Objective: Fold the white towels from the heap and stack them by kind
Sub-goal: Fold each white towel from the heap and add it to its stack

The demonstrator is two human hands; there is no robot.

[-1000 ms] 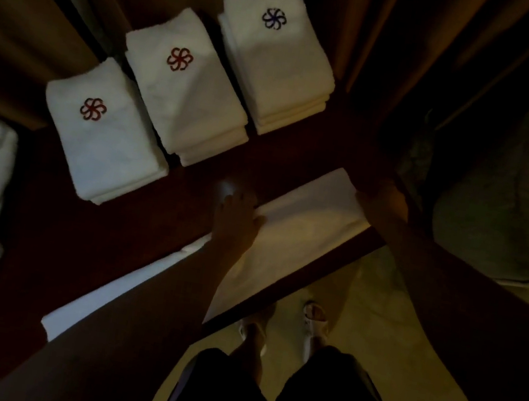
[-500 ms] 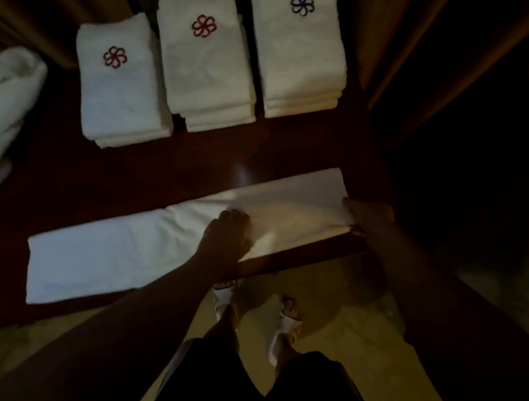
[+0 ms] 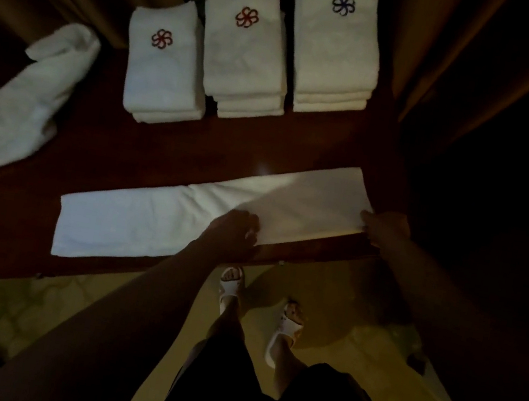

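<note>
- A long towel [image 3: 161, 229], already folded lengthwise into a narrow strip, lies along the near edge of the counter [image 3: 159, 156], within easy reach for the next fold.
- The left hand [image 3: 233, 233] rests on the strip near its middle, at the near edge; probably it pins the cloth as a hinge for the cross fold. Whether its fingers lie flat or curl round the edge, I cannot tell.
- The right hand [image 3: 385, 228] holds the strip's right end at the near corner, fingers closed on the cloth, apparently ready to carry that end over to the left.
- Three folded stacks stand side by side at the back: two with a red emblem [image 3: 157, 72] [image 3: 244, 55] and one with a blue emblem [image 3: 335, 48], so the kinds stay separate.
- The heap [image 3: 17, 112] of unfolded towels sits at the counter's left, well apart from the stacks.
- Which stack this towel belongs to is not shown: no emblem is visible on it.
</note>
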